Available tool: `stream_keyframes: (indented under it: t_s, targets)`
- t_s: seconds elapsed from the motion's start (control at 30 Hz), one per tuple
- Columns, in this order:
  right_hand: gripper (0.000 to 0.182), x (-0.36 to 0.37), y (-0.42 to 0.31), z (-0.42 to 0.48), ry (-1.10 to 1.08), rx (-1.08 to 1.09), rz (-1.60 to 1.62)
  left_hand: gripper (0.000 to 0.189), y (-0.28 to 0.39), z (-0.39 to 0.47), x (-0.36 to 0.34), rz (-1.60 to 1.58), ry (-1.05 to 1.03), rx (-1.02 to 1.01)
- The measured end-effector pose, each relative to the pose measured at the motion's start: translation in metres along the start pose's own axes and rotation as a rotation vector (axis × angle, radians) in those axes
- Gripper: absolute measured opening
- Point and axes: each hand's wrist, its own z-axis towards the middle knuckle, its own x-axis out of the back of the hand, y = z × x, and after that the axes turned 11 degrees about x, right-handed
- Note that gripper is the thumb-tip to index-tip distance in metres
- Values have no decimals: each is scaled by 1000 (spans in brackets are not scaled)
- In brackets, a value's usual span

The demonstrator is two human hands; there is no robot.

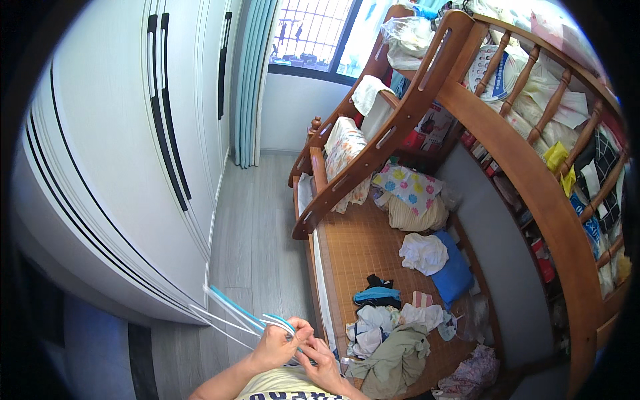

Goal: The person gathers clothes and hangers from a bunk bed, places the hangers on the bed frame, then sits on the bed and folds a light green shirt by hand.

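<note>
My left hand (280,345) is closed around a bundle of thin white and light blue clothes hangers (237,314). They fan out to the left above the floor. Close against it, my right hand (322,361) has its fingers curled on the near end of the bundle, partly hidden by the fingers. Both hands are in front of my yellow shirt, beside the lower bunk. To the right, on the bamboo mat (345,240), lie an olive-green garment (395,357), a pile of white clothes (372,325) and blue and black clothing (377,296).
A wooden bunk-bed ladder (370,155), draped with cloths, slants across the bed's far end. White wardrobe doors (120,125) with black handles stand on the left. Between them runs grey wood-look floor (260,225). A blue pillow (452,270) and white cloth (424,253) lie farther back.
</note>
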Motion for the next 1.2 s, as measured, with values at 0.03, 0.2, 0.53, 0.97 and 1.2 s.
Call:
stream_keyframes:
  t_s: [0.03, 0.2, 0.53, 0.97, 1.2]
  targets:
    - [18, -2, 2, 6, 30, 85, -39, 17, -3, -1, -1, -13, -7, 95]
    - [15, -4, 22, 13, -227, -278, 303, 19, -6, 16, -6, -209, -22, 148]
    - [27, 28, 127, 63, -274, -124, 161, 11, -5, 103, 2, 103, -86, 3]
    - [11, 64, 216, 191, -347, 66, -63, 22, 0, 262, 0, -182, -123, 218]
    - [15, 65, 247, 239, -403, -154, 99, 26, -8, 314, 17, -267, -147, 229]
